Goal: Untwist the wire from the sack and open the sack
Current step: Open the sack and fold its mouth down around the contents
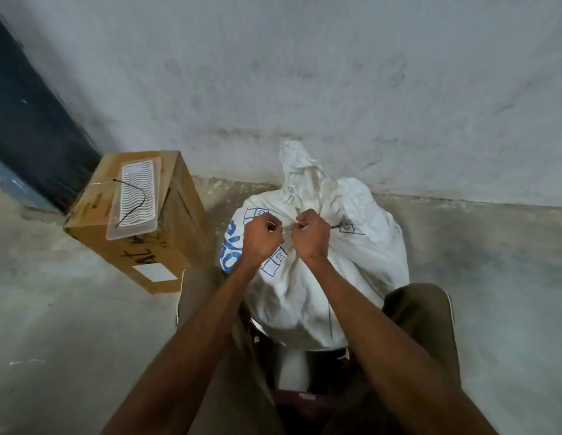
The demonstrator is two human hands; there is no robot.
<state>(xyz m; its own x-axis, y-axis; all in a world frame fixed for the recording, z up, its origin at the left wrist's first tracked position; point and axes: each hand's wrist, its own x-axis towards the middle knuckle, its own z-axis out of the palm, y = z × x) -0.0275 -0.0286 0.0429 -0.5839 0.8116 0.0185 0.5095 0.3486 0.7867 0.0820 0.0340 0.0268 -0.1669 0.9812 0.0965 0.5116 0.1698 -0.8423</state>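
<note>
Hands: both are curled at the gathered neck of the white woven sack [317, 277]; the left hand [261, 238] and the right hand [311, 237] sit close together, each seemingly pinching part of the tie wire [335, 227], though the pinch itself is hidden by the knuckles.
Sack position: it is stood on the concrete floor [69, 309] between the person's knees, near the grey wall [305, 73].
Wire: a dark end is seen sticking out to the right of the right hand; the rest is covered.
Done so far: nothing is judged finished; the neck is bunched tight and the loose top flops up behind the hands.
Left to do: the wire is to be unwound and pulled free, then the mouth spread open.
Edges: a cardboard box [141, 233] is stood to the left, carrying a clear plastic tray [136, 199] with another bent wire [133, 199] laid on it.
Open room: bare floor is seen to the right of the sack; the wall is close behind it.
</note>
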